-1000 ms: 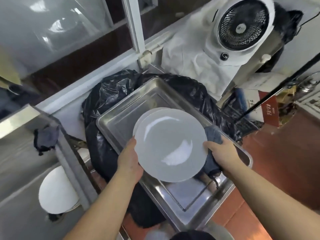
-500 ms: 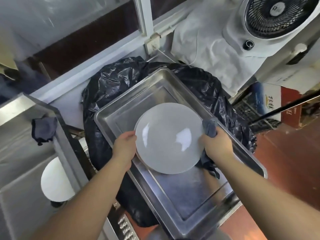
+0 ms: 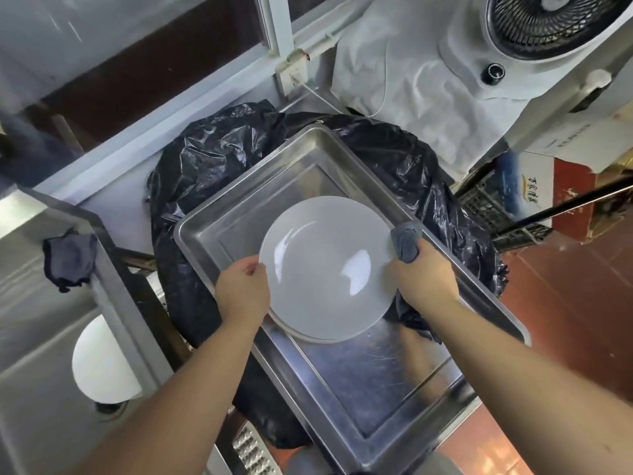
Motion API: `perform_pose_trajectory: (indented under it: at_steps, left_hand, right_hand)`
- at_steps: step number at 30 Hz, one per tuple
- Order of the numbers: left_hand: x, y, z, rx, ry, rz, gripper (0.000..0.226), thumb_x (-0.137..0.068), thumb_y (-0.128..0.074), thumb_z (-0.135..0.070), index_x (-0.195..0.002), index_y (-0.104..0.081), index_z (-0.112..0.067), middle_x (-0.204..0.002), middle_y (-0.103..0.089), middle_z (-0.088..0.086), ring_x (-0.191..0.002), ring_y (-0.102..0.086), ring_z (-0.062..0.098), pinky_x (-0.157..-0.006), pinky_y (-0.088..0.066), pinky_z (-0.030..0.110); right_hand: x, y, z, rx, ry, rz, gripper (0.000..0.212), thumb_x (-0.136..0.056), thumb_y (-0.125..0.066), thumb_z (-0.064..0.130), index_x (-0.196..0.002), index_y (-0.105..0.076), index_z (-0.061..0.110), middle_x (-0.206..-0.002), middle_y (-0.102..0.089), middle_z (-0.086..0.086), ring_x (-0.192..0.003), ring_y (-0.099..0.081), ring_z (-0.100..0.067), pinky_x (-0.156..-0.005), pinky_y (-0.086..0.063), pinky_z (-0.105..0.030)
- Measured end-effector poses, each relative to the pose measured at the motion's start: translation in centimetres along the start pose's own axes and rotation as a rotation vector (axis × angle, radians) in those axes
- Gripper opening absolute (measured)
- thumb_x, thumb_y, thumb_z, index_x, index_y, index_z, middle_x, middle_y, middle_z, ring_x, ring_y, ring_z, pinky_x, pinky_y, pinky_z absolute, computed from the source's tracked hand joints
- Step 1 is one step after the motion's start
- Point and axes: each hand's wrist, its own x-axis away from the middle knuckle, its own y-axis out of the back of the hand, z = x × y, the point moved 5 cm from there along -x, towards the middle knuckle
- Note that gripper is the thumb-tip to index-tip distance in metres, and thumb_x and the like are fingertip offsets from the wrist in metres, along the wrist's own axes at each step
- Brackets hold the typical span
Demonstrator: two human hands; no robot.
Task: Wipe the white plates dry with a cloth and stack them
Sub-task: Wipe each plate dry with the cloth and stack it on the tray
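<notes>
A white plate [image 3: 325,269] lies on top of another white plate, whose rim [image 3: 308,338] shows just beneath it, inside a steel tray [image 3: 342,399]. My left hand [image 3: 243,293] grips the top plate's left edge. My right hand [image 3: 423,281] holds the plate's right edge together with a grey-blue cloth [image 3: 406,243], which bunches above the fingers and hangs below the wrist. A further white plate [image 3: 102,365] rests in the steel sink at the lower left.
The tray sits on a bin lined with a black bag [image 3: 212,159]. A dark cloth [image 3: 70,258] hangs on the sink's edge [image 3: 113,303]. A white fan [image 3: 534,39] stands at the upper right, with boxes and a crate [image 3: 496,207] beside red floor.
Both hands have lowered the plate from above the tray down onto the plate lying in it. The view has shifted closer and to the left.
</notes>
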Motion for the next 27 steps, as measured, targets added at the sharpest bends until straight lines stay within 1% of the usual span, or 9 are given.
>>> perform_pose_trajectory:
  at_steps: [5, 7, 9, 12, 15, 18, 21, 25, 27]
  left_hand:
    - [0.4, 0.4, 0.0, -0.027, -0.052, -0.038, 0.022, -0.103, -0.061, -0.016, -0.103, -0.079, -0.029, -0.082, -0.066, -0.027, -0.079, -0.064, 0.0, -0.063, -0.048, 0.021]
    - [0.4, 0.5, 0.0, -0.055, -0.079, -0.052, 0.029, -0.102, -0.06, -0.013, -0.084, -0.071, -0.032, -0.076, -0.064, -0.022, -0.072, -0.061, 0.002, -0.064, -0.049, 0.022]
    - [0.4, 0.6, 0.2, -0.09, -0.091, -0.06, 0.043, -0.101, -0.058, -0.009, -0.068, -0.056, -0.037, -0.073, -0.063, -0.008, -0.069, -0.059, 0.015, -0.07, -0.053, 0.032]
    - [0.4, 0.6, 0.4, -0.085, -0.083, -0.06, 0.042, -0.102, -0.058, -0.008, -0.072, -0.057, -0.038, -0.074, -0.062, -0.011, -0.069, -0.058, 0.011, -0.064, -0.049, 0.024]
    - [0.4, 0.8, 0.3, -0.071, -0.072, -0.056, 0.038, -0.102, -0.059, -0.009, -0.079, -0.062, -0.039, -0.079, -0.063, -0.02, -0.074, -0.06, 0.003, -0.058, -0.042, 0.019]
    - [-0.1, 0.8, 0.3, -0.105, -0.056, -0.003, 0.026, -0.101, -0.058, -0.012, -0.09, -0.07, -0.032, -0.089, -0.069, -0.011, -0.085, -0.066, 0.018, -0.067, -0.052, 0.027]
    - [-0.1, 1.1, 0.5, -0.11, -0.01, 0.022, 0.021, -0.101, -0.06, -0.015, -0.108, -0.077, -0.024, -0.101, -0.074, -0.004, -0.094, -0.069, 0.023, -0.081, -0.06, 0.037]
    - [0.5, 1.3, 0.9, -0.126, -0.033, 0.054, 0.023, -0.101, -0.061, -0.018, -0.088, -0.071, -0.033, -0.091, -0.072, -0.013, -0.089, -0.069, 0.019, -0.07, -0.052, 0.028]
    - [1.0, 1.5, 1.1, -0.162, -0.041, 0.095, 0.017, -0.102, -0.058, -0.024, -0.102, -0.075, -0.03, -0.101, -0.073, -0.009, -0.093, -0.068, 0.021, -0.076, -0.052, 0.032]
  right_hand:
    - [0.3, -0.1, 0.2, 0.062, 0.022, -0.005, 0.015, -0.08, -0.054, 0.023, -0.094, -0.052, 0.028, -0.084, -0.065, -0.003, -0.073, -0.061, -0.026, -0.057, -0.045, -0.034]
    - [0.5, -0.1, 0.4, 0.118, 0.046, -0.025, 0.014, -0.08, -0.055, 0.025, -0.093, -0.051, 0.028, -0.083, -0.063, -0.001, -0.071, -0.059, -0.024, -0.054, -0.04, -0.031]
    - [0.6, -0.1, 0.5, 0.182, 0.069, -0.055, 0.011, -0.082, -0.055, 0.028, -0.092, -0.05, 0.028, -0.081, -0.062, 0.0, -0.069, -0.057, -0.021, -0.052, -0.037, -0.029]
    - [0.7, -0.2, 0.5, 0.226, 0.092, -0.074, 0.014, -0.083, -0.056, 0.032, -0.095, -0.05, 0.027, -0.081, -0.061, 0.002, -0.068, -0.056, -0.02, -0.052, -0.036, -0.03]
    - [0.9, -0.1, 0.0, 0.171, 0.079, -0.064, 0.027, -0.082, -0.062, 0.048, -0.096, -0.053, 0.027, -0.082, -0.062, 0.004, -0.069, -0.056, -0.018, -0.052, -0.036, -0.029]
    - [1.5, 0.6, -1.2, 0.068, 0.043, -0.109, 0.038, -0.083, -0.057, 0.065, -0.095, -0.056, 0.029, -0.082, -0.064, 0.003, -0.072, -0.06, -0.02, -0.062, -0.045, -0.034]
    - [2.2, 1.9, -2.7, 0.008, -0.011, -0.194, 0.037, -0.088, -0.052, 0.066, -0.095, -0.055, 0.03, -0.081, -0.061, 0.006, -0.069, -0.055, -0.012, -0.068, -0.045, -0.037]
    - [3.5, 3.3, -3.3, -0.011, -0.012, -0.218, 0.034, -0.089, -0.052, 0.064, -0.094, -0.053, 0.03, -0.078, -0.056, 0.011, -0.068, -0.053, -0.015, -0.07, -0.044, -0.038]
    - [4.3, 3.7, -3.0, -0.026, 0.003, -0.23, 0.036, -0.088, -0.052, 0.063, -0.089, -0.053, 0.026, -0.077, -0.059, 0.009, -0.067, -0.055, -0.012, -0.062, -0.041, -0.035]
